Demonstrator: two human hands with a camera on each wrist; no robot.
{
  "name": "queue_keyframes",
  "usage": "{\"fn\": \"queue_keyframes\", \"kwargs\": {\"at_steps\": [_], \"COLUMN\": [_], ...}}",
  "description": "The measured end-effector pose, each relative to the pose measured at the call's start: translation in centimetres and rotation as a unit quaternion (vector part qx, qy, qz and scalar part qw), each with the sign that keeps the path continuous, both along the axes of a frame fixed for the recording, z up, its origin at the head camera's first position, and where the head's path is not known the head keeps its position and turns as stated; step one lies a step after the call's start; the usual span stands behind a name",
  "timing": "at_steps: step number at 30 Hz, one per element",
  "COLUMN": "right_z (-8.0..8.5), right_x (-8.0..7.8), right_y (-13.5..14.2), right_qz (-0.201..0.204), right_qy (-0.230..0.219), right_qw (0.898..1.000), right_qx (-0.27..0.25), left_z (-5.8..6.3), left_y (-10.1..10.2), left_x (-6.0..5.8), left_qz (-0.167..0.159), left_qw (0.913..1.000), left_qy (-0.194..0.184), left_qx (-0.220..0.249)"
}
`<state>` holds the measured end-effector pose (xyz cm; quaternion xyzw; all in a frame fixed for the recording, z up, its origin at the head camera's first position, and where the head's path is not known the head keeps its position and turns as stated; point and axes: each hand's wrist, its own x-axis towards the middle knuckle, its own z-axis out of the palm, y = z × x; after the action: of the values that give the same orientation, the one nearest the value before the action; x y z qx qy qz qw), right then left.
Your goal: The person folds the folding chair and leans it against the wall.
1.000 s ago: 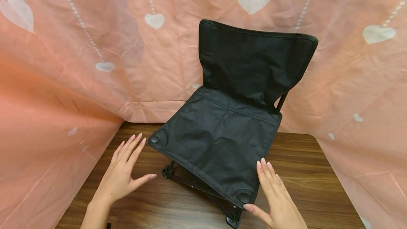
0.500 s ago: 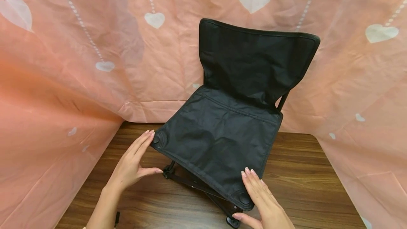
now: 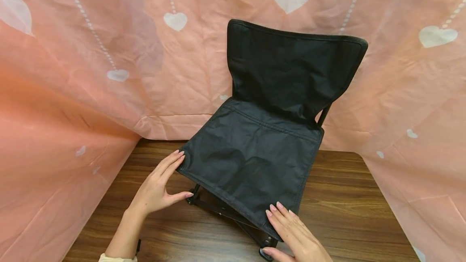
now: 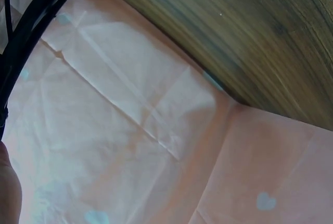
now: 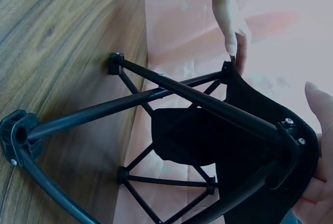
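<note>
A black folding chair (image 3: pixel 251 157) with a fabric seat and backrest stands unfolded on the wooden surface. My left hand (image 3: pixel 156 189) rests its nearly straight fingers on the seat's front left corner, thumb spread below. Over the front right corner lies my right hand (image 3: pixel 296 233), fingers extended and thumb apart beneath the edge. The right wrist view looks under the seat at the crossed black leg tubes (image 5: pixel 104 110) and plastic feet; the left hand (image 5: pixel 237 36) touches the far corner there. In the left wrist view only part of the chair frame (image 4: pixel 21 41) shows.
A wooden tabletop (image 3: pixel 349 201) lies under the chair. Pink cloth (image 3: pixel 91 104) printed with white hearts hangs close behind and on both sides, near the backrest.
Both hands have moved inward from beside the seat onto its front corners. The left hand went right, the right hand left and slightly down. The chair has barely shifted.
</note>
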<state>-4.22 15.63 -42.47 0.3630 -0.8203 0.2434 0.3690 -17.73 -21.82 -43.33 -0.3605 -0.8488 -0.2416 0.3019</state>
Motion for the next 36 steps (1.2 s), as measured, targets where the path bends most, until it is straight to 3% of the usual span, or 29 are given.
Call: {"fn": "queue_keyframes", "kwargs": {"at_steps": [11, 23, 36], "right_z": [0.2, 0.1, 1.0], "right_x": [-0.4, -0.9, -0.7], "right_y": [-0.4, -0.6, -0.5], "right_qz": [0.035, 0.062, 0.087], "right_qy": [0.041, 0.1, 0.08], "right_qw": [0.998, 0.992, 0.991], "right_qx": [-0.037, -0.044, -0.056], "left_z": [-0.2, -0.2, -0.5], "left_y": [0.1, -0.3, -0.6], "left_x": [-0.1, -0.2, -0.1], "left_qz": [0.002, -0.009, -0.006], "left_qw": [0.9998, 0.9993, 0.9981], "left_qy": [-0.022, -0.033, -0.06], "left_qx": [-0.004, 0.014, 0.011]}}
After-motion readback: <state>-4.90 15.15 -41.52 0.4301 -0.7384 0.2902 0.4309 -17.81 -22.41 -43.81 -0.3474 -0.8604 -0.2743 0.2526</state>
